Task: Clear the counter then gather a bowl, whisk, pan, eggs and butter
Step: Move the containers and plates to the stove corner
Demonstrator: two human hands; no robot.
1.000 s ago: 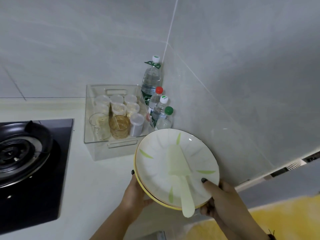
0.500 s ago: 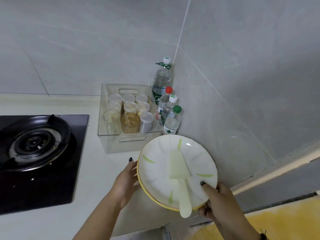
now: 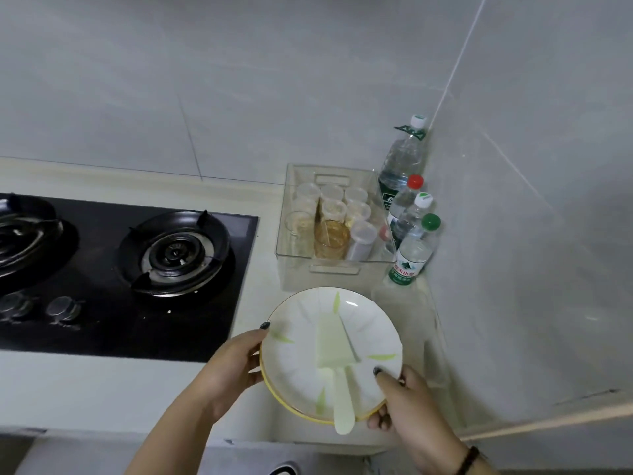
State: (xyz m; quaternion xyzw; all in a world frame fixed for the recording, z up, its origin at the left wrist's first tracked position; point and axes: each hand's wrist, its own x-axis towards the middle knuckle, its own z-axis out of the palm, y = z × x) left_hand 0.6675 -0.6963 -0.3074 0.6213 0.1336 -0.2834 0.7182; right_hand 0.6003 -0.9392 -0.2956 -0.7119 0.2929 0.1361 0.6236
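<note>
White china with green leaf strokes fills your hands at the counter's (image 3: 113, 392) right end: the top plate (image 3: 308, 337) sits on a yellow-rimmed plate (image 3: 291, 407) beneath it, and a pale green spatula (image 3: 334, 351) lies loose across the top one, its handle jutting past the near rim. Your left hand (image 3: 227, 363) grips the stack's left edge, thumb over the rim; your right hand (image 3: 404, 402) holds the near right edge the same way, thumb pressed on the glaze. The stack looks to be held just above the counter, in front of the clear bin of jars (image 3: 334, 228) and the water bottles (image 3: 411, 248) in the corner, with the gas hob (image 3: 130, 269) to the left.

Clearing appears to be the step in hand; none of the items to gather is in view. Keep the stack level as you carry it, since the spatula is unsecured and would likely slide handle-first toward you if the near rim dips. Keep both thumbs clamped on top, and swing away from the bottles rather than past them.
</note>
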